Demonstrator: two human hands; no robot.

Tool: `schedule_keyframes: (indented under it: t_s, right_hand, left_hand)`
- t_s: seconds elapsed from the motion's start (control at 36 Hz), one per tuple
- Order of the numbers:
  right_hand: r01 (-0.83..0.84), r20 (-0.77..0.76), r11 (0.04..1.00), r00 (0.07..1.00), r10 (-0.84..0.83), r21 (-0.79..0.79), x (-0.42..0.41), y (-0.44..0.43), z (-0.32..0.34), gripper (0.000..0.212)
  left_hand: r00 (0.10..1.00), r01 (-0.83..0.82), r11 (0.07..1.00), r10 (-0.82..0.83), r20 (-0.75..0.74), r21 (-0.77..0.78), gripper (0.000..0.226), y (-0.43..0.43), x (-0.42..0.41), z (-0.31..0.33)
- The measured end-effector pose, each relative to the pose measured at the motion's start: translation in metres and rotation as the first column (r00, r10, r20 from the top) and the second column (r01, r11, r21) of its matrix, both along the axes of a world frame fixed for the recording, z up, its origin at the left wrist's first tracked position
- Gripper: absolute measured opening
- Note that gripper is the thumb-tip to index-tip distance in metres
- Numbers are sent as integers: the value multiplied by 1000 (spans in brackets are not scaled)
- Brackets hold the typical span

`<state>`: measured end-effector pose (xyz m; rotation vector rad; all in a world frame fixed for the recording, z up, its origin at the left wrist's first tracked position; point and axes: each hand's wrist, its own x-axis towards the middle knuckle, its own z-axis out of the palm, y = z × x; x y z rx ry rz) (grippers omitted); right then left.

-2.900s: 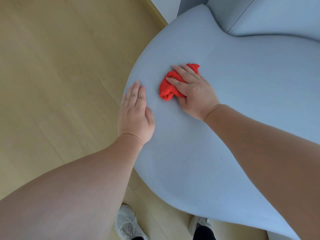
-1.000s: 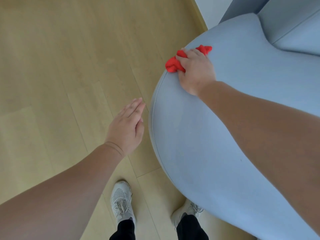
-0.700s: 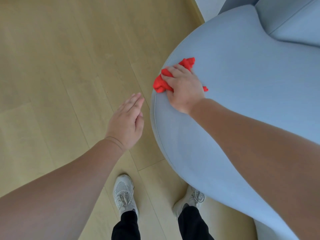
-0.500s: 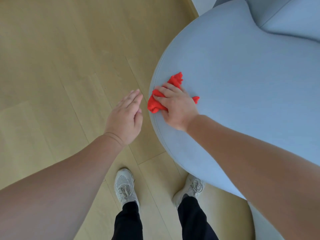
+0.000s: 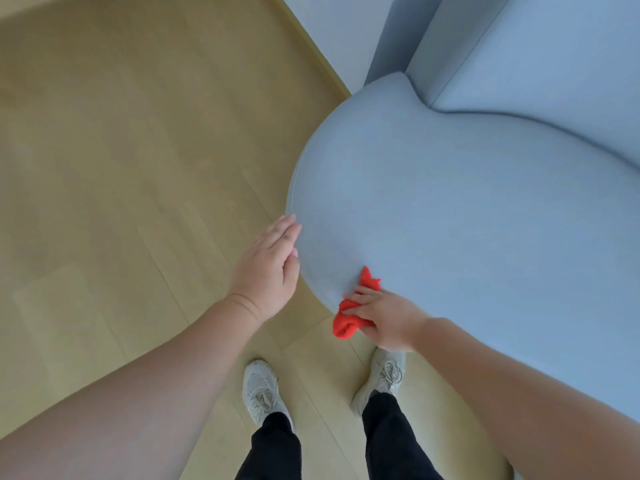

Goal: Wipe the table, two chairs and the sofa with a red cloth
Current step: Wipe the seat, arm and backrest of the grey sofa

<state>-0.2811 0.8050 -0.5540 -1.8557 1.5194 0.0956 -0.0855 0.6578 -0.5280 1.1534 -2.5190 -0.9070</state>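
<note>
The light blue sofa (image 5: 467, 216) fills the right half of the view, its rounded end bulging toward the left. My right hand (image 5: 384, 318) presses the crumpled red cloth (image 5: 348, 325) against the lower front edge of that rounded end, fingers laid over the cloth. One corner of the cloth sticks up above my fingers and a fold hangs below the sofa's edge. My left hand (image 5: 268, 270) is held flat with straight fingers beside the sofa's left rim, fingertips at or just touching the fabric.
Pale wooden floor (image 5: 121, 174) spreads over the left side. A wall with a skirting board (image 5: 311, 46) runs behind the sofa at the top. My two feet in grey sneakers (image 5: 259, 393) stand close under the sofa's front edge.
My right hand has swept the red cloth down along the sofa's rounded rim, from its far left side to its near front edge. My left hand came off the seat and now hovers beside the rim.
</note>
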Motion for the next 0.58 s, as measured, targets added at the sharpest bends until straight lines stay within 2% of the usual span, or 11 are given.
schedule_keyframes:
  t_s: [0.06,0.14,0.25,0.31,0.36,0.47,0.58]
  right_hand:
    - [244,70,970,967,-243,-4,-8,14,36,37]
    - [545,125,838,832,-540,-6,-16,25,115,33]
    - [829,371,558,508,-777,33,-16,28,238,35]
    - [888,479,452,361,-800,87,-13,30,298,39]
    - [924,567,376,270,-779,76,-8,33,354,39]
    - [974,668,226,160,-727,13,3,49,444,17]
    - [994,765,103,80,-639,-18,13,82,511,27]
  left_hand:
    - [999,18,999,-17,-36,28,56,-2,-8,35]
    - [994,47,995,-38,-98,88,52,-5,-28,101]
    - [972,140,984,-114,-204,115,52,-1,-62,195]
    - [949,209,970,-170,-266,126,54,9,-80,242]
    - [913,266,952,-199,-356,151,54,24,-96,290]
    - [791,333,924,-166,-589,187,36,67,-124,383]
    - [719,405,907,-237,-654,117,23,110,-139,456]
